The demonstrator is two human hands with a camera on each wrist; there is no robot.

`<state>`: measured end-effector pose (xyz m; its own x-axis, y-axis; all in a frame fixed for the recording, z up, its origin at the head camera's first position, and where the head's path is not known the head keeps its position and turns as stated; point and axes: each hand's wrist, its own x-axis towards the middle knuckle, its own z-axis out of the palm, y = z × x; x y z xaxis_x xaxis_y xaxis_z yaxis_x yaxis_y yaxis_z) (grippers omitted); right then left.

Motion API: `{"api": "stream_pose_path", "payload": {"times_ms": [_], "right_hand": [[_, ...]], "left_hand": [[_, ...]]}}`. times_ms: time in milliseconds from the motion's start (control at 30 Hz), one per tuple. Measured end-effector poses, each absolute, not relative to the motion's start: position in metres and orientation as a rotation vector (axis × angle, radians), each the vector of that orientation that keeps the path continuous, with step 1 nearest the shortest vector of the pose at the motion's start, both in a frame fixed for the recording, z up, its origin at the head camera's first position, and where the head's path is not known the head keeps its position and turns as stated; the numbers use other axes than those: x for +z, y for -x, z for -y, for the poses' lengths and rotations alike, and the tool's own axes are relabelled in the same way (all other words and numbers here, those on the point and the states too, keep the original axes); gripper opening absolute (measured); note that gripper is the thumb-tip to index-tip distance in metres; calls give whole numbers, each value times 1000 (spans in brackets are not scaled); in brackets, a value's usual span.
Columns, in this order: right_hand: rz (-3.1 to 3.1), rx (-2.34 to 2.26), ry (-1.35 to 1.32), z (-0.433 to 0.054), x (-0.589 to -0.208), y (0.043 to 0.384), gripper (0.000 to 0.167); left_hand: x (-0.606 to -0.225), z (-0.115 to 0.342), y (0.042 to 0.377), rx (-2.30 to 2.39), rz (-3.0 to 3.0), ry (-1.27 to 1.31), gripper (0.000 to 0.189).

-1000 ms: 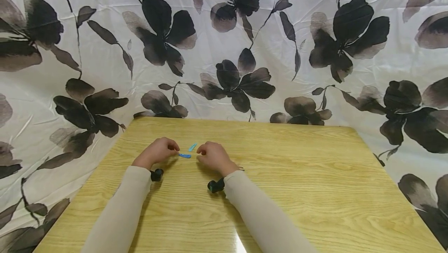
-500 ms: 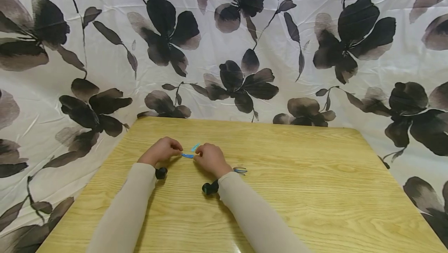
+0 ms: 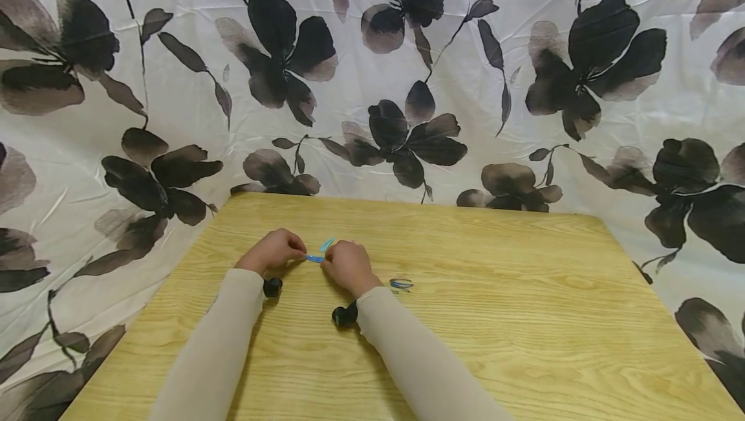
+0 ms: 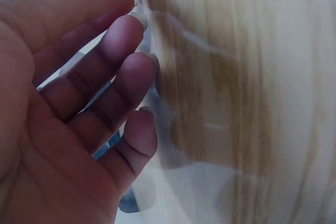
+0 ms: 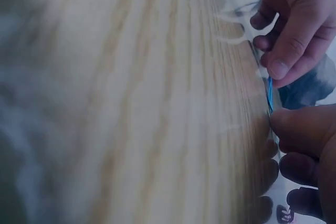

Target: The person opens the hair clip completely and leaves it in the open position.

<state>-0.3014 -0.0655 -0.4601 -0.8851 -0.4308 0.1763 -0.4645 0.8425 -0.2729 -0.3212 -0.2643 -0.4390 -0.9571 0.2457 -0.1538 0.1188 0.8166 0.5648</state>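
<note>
A blue snap hair clip (image 3: pixel 315 259) lies between my two hands at the left of the table. My left hand (image 3: pixel 276 251) pinches its left end with thumb and index finger. At the other end, my right hand (image 3: pixel 349 267) has its thumb and fingertips on the clip. The right wrist view shows the thin blue clip (image 5: pixel 270 94) edge-on, with the left thumb above and the right thumb below. In the left wrist view the fingers of the left hand (image 4: pixel 89 77) are bent, and the clip is out of sight. A light teal hair clip (image 3: pixel 327 244) lies just behind.
Several more clips (image 3: pixel 401 285), blue and dark, lie on the table to the right of my right wrist. The wood-grain table (image 3: pixel 500 317) extends to the right. Behind it hangs a white cloth (image 3: pixel 349 85) with dark flowers.
My right hand has moved left to the blue clip's right end, and its fingers have closed in there. The clips beside my right wrist have come into view. The left hand keeps its pinch.
</note>
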Motion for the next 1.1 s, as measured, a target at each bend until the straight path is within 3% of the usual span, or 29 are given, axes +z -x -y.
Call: {"api": "stream_pose_path", "payload": {"times_ms": [1100], "right_hand": [[2943,677,-668,74,-462,302,13]], "left_hand": [[-443,265,314,896,-2737,-305,14]]}}
